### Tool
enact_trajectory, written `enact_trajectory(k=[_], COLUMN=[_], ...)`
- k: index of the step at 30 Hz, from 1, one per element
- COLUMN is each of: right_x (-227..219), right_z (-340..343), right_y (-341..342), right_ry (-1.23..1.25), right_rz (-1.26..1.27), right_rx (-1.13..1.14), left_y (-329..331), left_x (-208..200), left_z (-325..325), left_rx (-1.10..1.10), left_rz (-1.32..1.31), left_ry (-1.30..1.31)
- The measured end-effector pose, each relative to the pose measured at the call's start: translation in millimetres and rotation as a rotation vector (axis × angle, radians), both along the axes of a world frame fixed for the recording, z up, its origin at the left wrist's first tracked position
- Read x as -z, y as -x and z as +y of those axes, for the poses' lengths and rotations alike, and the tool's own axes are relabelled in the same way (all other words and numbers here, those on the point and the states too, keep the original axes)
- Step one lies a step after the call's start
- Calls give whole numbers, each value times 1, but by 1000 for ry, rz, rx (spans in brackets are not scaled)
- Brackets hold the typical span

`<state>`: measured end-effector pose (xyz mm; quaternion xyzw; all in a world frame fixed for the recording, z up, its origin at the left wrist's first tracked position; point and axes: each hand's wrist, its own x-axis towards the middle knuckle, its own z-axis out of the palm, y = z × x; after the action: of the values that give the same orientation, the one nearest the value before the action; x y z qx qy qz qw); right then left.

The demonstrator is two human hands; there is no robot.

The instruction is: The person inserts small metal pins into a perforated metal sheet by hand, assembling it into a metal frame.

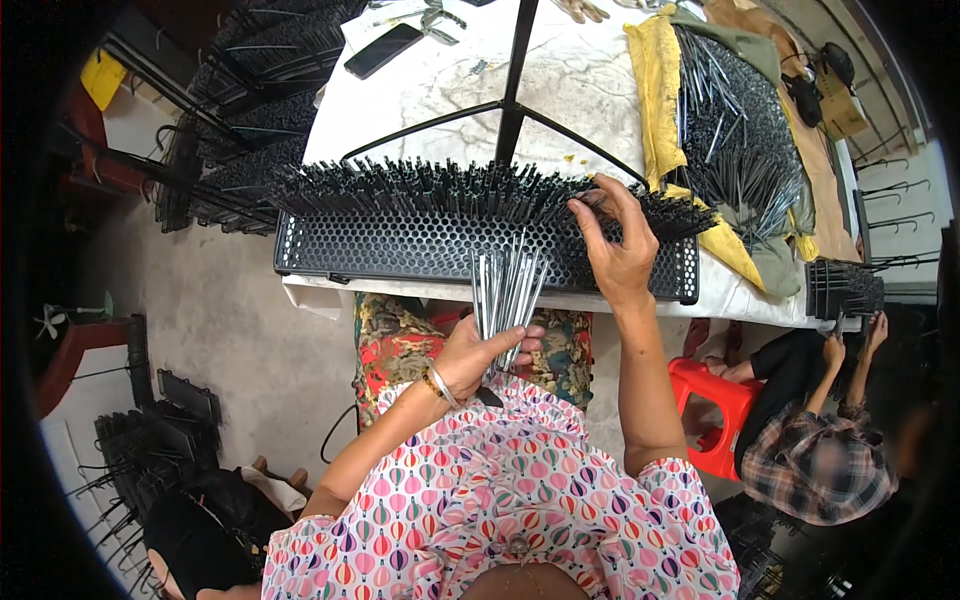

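A bundle of thin silvery metal rods (508,285) fans upward from my left hand (478,352), whose fingers are wrapped round its lower part. In front of me, a long black perforated metal rack (400,250) lies across the table edge. Dense rows of thin black rods (420,190) stick up from it along its full width. My right hand (625,245) is at the right part of these rows, thumb and fingers curled together in a pinch among the rod ends. Whatever lies between those fingertips is too small and dark to make out.
Black struts (510,120) rise behind the rack. On the white-covered table (420,115) lie a phone (383,50) and pliers (437,18). A yellow-edged sack (655,100) of loose rods stands right. Another person (825,450) works lower right by a red stool (710,415). Black racks crowd the left.
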<state>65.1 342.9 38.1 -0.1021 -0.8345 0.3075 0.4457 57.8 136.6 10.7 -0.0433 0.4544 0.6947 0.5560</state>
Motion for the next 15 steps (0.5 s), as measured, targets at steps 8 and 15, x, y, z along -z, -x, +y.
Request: enact_trajectory(k=[8, 15], right_x=[-7, -14], right_z=[5, -15], right_y=[-1, -28], right_ry=[-304, 124], right_rz=[-91, -162], right_rx=[-97, 43], left_y=[-1, -1], left_x=[-2, -2], left_z=[0, -2], left_rx=[30, 17], left_rz=[-33, -17], left_ry=[-9, -30])
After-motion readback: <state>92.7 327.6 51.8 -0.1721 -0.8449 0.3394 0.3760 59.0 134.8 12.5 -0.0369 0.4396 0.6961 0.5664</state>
